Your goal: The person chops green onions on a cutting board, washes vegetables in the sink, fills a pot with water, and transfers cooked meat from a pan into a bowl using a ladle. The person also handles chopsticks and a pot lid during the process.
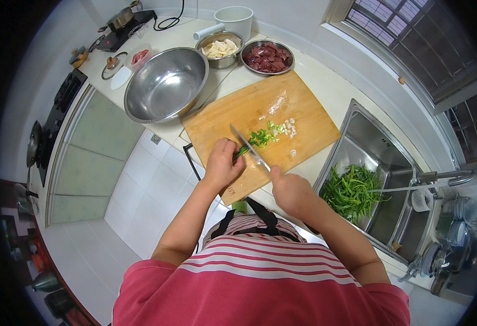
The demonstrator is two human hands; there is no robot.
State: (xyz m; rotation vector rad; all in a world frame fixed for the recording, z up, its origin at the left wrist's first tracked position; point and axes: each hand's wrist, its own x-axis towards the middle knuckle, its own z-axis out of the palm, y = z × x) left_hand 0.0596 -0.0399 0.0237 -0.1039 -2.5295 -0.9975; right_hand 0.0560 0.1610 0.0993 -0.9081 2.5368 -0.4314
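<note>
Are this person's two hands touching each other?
Apart. The head view shows a strip of wooden cutting board between the left hand and the right hand, which grips the knife.

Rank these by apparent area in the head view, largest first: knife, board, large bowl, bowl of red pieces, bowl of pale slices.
1. Board
2. Large bowl
3. Bowl of red pieces and bowl of pale slices: too alike to rank
4. Knife, visible part

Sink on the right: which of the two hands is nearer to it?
Right. The right hand, gripping the kitchen knife, is just left of the sink; the left hand is farther left, holding green scallions on the cutting board.
</note>
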